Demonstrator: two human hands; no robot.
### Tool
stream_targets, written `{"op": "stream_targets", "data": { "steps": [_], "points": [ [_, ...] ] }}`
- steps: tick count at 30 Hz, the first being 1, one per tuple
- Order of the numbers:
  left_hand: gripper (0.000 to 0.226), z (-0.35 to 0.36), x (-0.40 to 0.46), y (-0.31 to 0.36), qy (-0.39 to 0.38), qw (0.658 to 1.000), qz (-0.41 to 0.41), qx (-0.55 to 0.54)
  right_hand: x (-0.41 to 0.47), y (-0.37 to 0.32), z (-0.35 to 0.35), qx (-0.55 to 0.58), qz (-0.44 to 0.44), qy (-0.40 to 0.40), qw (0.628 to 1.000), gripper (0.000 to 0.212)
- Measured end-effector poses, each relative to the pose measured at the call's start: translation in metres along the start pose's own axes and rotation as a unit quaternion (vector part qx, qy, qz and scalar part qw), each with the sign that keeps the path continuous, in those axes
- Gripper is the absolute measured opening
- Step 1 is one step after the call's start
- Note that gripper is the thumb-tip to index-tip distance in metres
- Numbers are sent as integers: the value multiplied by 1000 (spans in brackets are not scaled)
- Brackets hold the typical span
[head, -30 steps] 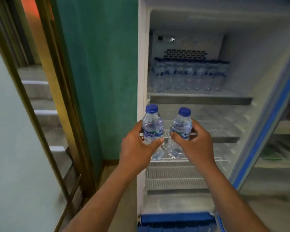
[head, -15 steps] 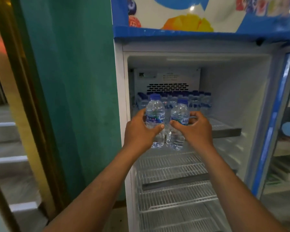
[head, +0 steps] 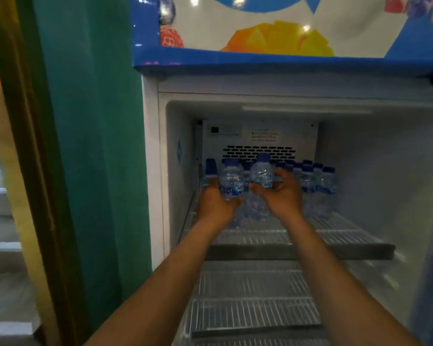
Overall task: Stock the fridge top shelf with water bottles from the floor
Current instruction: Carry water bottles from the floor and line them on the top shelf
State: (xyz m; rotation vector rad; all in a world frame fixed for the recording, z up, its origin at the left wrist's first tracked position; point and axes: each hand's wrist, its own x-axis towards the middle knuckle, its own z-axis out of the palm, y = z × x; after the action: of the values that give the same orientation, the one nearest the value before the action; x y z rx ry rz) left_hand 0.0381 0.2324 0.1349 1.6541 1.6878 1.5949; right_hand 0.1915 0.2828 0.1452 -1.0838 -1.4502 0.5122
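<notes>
Head view, left hand: the left hand (head: 216, 204) grips the left bottle (head: 231, 182) around its lower body, thumb across the label, fingers curled behind.
Head view, right hand: the right hand (head: 284, 196) grips the right bottle (head: 260, 176) at label height, thumb pointing left, fingers wrapped round the far side.
Left bottle: upright, blue cap on, inside the fridge opening above the top shelf (head: 348, 236); whether its base touches the wire cannot be told.
Right bottle: upright, blue cap on, just beside the left bottle and slightly higher; its base is above the shelf wire.
Stocked bottles (head: 318, 186): a row of blue-capped bottles stands at the back of the top shelf, against the rear panel, behind and to the right of both hands.
Top shelf: white wire rack with a grey front rail; its front part is bare wire.
Lower shelves (head: 253, 313): wire racks below, no bottles on the visible parts.
Fridge header (head: 273, 33): blue and white panel with fruit graphics above the opening.
Wall (head: 90, 146): green, to the left of the fridge.
</notes>
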Motion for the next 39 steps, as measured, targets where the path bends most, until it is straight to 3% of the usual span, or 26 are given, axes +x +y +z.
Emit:
{"op": "stream_targets", "data": {
  "steps": [12,18,25,30,35,39],
  "points": [
    [50,62,23,-24,121,990,17,68,34,50,26,42,26,-34,998,41],
    [66,76,19,-33,125,988,13,86,32,70,27,38,25,-28,999,50],
    [57,71,15,-33,158,982,8,107,25,73,26,-3,38,-70,997,49],
    [42,63,9,-35,118,983,-49,132,25,77,22,-17,62,-79,995,40],
    [44,56,12,-39,49,968,-132,206,25,78,22,-32,95,-87,991,56],
    [45,56,20,-44,20,960,-167,223,25,78,22,-33,104,-88,990,56]
  ]
}}
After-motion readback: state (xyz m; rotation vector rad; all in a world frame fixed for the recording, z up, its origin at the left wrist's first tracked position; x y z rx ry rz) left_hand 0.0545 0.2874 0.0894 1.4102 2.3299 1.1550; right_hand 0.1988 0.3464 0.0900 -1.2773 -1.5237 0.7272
